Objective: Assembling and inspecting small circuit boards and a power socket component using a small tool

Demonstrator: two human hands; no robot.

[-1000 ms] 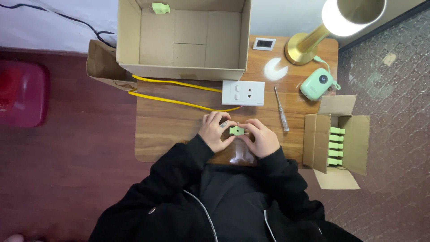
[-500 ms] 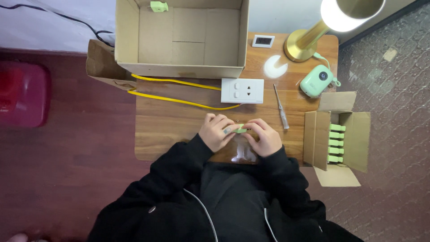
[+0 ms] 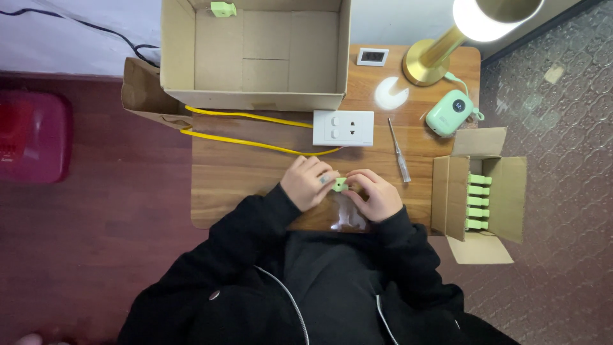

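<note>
My left hand [image 3: 308, 183] and right hand [image 3: 377, 194] covered most of the small green piece [image 3: 340, 185], too small to identify; at twelve o'clock, the edge cropped the cardboard box [image 3: 255, 96]

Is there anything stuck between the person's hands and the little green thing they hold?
No. The left hand and the right hand both touch the small green plug-like part directly, pinching it between their fingertips above the wooden table. Nothing visible lies between them.
</note>
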